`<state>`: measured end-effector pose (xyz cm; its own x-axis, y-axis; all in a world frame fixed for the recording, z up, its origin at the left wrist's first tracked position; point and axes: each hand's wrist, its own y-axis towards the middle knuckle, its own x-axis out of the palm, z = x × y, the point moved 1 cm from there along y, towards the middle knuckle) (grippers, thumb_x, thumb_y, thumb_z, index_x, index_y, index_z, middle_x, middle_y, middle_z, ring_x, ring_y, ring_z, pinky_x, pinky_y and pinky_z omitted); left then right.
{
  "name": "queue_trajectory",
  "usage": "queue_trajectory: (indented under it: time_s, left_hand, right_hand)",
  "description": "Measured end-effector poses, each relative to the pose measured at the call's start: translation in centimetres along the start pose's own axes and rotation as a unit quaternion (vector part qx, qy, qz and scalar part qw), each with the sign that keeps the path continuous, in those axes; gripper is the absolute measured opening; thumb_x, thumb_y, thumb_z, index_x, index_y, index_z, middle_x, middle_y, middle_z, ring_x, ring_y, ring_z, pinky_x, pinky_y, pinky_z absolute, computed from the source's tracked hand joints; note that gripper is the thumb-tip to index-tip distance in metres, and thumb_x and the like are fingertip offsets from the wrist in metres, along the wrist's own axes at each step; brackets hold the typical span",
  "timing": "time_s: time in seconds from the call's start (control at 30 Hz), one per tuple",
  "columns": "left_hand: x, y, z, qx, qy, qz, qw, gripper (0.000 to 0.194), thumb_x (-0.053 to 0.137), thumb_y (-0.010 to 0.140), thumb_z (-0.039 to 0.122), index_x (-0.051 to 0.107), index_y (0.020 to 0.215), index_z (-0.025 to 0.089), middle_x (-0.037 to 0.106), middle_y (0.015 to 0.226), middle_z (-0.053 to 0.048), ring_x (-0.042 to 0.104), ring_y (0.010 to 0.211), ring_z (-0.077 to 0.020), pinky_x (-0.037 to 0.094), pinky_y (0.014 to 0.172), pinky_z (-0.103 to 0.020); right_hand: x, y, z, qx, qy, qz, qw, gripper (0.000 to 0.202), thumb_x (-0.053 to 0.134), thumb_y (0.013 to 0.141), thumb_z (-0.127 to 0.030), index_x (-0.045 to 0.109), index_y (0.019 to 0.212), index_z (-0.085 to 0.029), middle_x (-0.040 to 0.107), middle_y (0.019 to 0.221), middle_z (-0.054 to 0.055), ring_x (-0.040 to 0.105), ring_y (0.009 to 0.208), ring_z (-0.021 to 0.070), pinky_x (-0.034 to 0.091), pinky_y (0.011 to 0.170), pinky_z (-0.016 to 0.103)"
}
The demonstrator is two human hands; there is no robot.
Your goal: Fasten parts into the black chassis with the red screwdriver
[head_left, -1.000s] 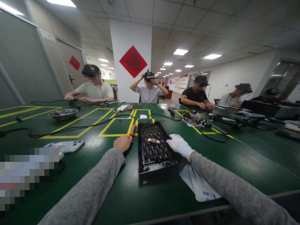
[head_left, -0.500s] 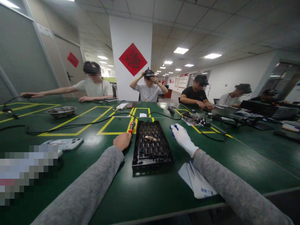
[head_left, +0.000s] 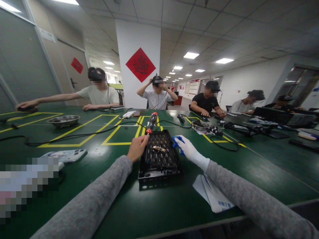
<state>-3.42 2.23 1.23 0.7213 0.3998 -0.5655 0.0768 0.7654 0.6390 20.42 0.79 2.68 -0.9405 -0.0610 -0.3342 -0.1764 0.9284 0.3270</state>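
Observation:
My bare left hand (head_left: 138, 147) is closed around the lower end of a screwdriver (head_left: 152, 122), whose red and black handle points upward and away. It hovers at the left rim of a black plastic housing (head_left: 143, 177), a long shallow shell with rows of shapes inside. Within the housing lies a small gold and silver metal part (head_left: 159, 148). My right hand (head_left: 188, 148), in a white glove with blue-coated fingers, is at the housing's right rim, its fingers curled against the edge. The thumb side faces me; the exact fingertip contact is partly hidden.
A white and blue glove or packet (head_left: 211, 196) lies below my right forearm. Phone (head_left: 66, 155) at left, metal bowl (head_left: 63, 121) behind it. Cables (head_left: 82, 132) and yellow tape (head_left: 82, 144) cross the green table. Several people sit opposite; one person's arm (head_left: 57, 98) stretches left.
My left hand has moved right and raised the screwdriver beside the housing. My right hand has come left, from beside the housing to its right rim.

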Motion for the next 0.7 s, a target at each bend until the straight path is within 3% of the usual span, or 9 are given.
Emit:
queue_trajectory:
  time_s: [0.07,0.13,0.23,0.27,0.33,0.43,0.5,0.57,0.7]
  left_hand:
    - [0.3,0.0,2.4,0.029,-0.048,-0.034,0.998,0.044,0.03,0.088,0.042,0.036,0.053,0.016,0.034,0.051,0.004,0.036,0.05,-0.009,0.024,0.05,-0.022]
    - [0.7,-0.2,4.6,0.06,-0.088,-0.085,0.991,0.044,0.032,0.087,0.043,0.039,0.053,0.016,0.037,0.051,0.004,0.037,0.05,-0.0085,0.026,0.05,-0.022]
    - [1.0,-0.2,6.0,0.082,-0.144,-0.158,0.973,0.04,0.031,0.088,0.042,0.05,0.063,0.015,0.048,0.056,0.003,0.045,0.054,-0.0096,0.036,0.056,-0.021]
    - [1.0,-0.1,5.7,0.081,-0.151,-0.158,0.973,0.038,0.031,0.088,0.041,0.053,0.07,0.016,0.054,0.062,0.002,0.05,0.059,-0.0109,0.04,0.061,-0.022]
    - [1.0,0.1,3.8,0.06,-0.138,-0.089,0.985,0.033,0.033,0.088,0.04,0.056,0.091,0.017,0.061,0.089,-0.004,0.056,0.085,-0.0152,0.043,0.08,-0.027]
    - [1.4,0.1,-0.6,-0.023,-0.067,0.004,0.998,0.046,0.045,0.081,0.037,0.043,0.122,0.017,0.037,0.136,-0.01,0.029,0.128,-0.0226,0.023,0.106,-0.037]
    - [2.2,-0.3,-3.1,-0.112,-0.063,-0.035,0.991,0.06,0.051,0.075,0.03,0.035,0.131,0.013,0.026,0.143,-0.012,0.014,0.134,-0.0259,0.015,0.109,-0.04]
    - [2.9,-0.7,-4.7,-0.189,-0.092,-0.072,0.975,0.06,0.048,0.073,0.022,0.036,0.131,0.013,0.034,0.14,-0.01,0.019,0.133,-0.0259,0.017,0.11,-0.039]
    - [3.5,-0.9,-5.2,-0.219,-0.14,-0.082,0.962,0.057,0.042,0.071,0.016,0.043,0.129,0.015,0.043,0.134,-0.006,0.027,0.131,-0.0229,0.019,0.109,-0.035]
  right_hand:
    - [1.4,0.3,-2.5,-0.006,0.103,-0.037,0.994,0.041,0.049,0.076,-0.051,0.05,0.105,-0.022,0.058,0.075,-0.002,0.041,0.043,0.0056,0.034,0.039,0.019]
    - [2.7,0.9,-4.4,0.001,0.182,-0.063,0.981,0.039,0.048,0.077,-0.051,0.049,0.103,-0.021,0.056,0.071,-0.002,0.045,0.046,0.0066,0.038,0.043,0.02]
    - [3.4,2.6,-5.2,0.019,0.168,-0.023,0.985,0.031,0.044,0.08,-0.045,0.051,0.09,-0.017,0.054,0.068,-0.001,0.047,0.051,0.0071,0.04,0.049,0.02]
    - [3.1,3.3,-4.9,0.031,0.1,-0.017,0.994,0.031,0.04,0.082,-0.044,0.051,0.086,-0.016,0.053,0.067,-0.001,0.044,0.049,0.0069,0.038,0.048,0.021]
    - [1.9,4.5,-3.7,0.06,-0.115,-0.004,0.992,0.037,0.029,0.086,-0.043,0.053,0.084,-0.014,0.054,0.065,0.001,0.042,0.048,0.0081,0.035,0.047,0.022]
    - [-0.2,5.2,-1.0,0.07,-0.203,0.017,0.977,0.027,0.042,0.082,-0.037,0.054,0.079,-0.013,0.057,0.071,0.005,0.049,0.062,0.0126,0.036,0.055,0.024]
    - [-0.9,4.9,0.9,0.083,-0.25,0.014,0.964,0.021,0.046,0.081,-0.032,0.055,0.08,-0.013,0.059,0.076,0.008,0.053,0.071,0.0155,0.037,0.061,0.024]
    - [-0.8,4.4,2.6,0.103,-0.29,-0.001,0.951,0.024,0.044,0.083,-0.032,0.057,0.08,-0.012,0.06,0.079,0.012,0.055,0.076,0.0182,0.038,0.066,0.026]
    - [0.4,4.2,4.4,0.103,-0.345,-0.042,0.932,0.022,0.047,0.085,-0.028,0.059,0.091,-0.011,0.058,0.099,0.015,0.055,0.09,0.0202,0.042,0.077,0.03]
